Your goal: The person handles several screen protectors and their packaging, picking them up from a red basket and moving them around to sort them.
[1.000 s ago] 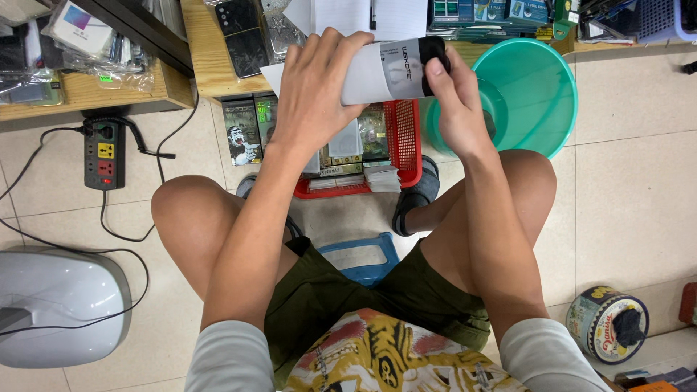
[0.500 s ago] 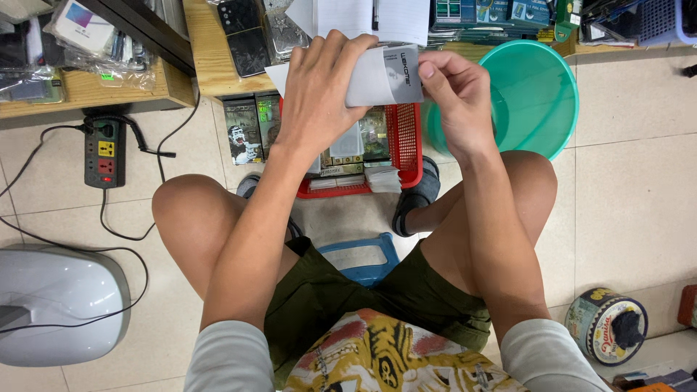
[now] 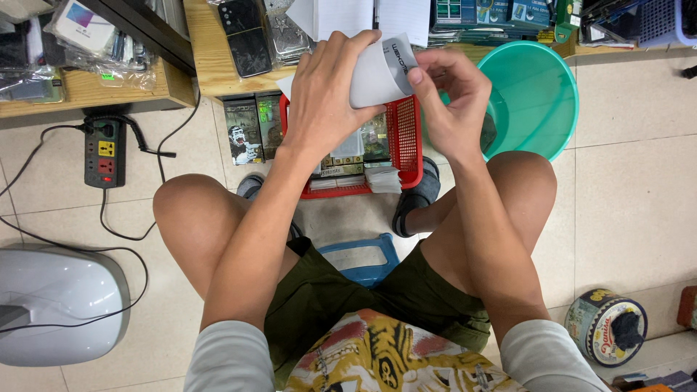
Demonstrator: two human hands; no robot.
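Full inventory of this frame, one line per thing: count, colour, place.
flat package: 1, white and grey, held in both hands
basket: 1, red, on floor between the feet, holding small boxes
bucket: 1, teal, floor, right of basket
power strip: 1, dark grey, floor at left, cables attached
domed device: 1, light grey, floor, lower left
round tin: 1, patterned, floor, lower right
stool: 1, blue, under the person
wooden shelf: 1, tan, top, carrying phone cases
left hand: gripping package
right hand: pinching package end
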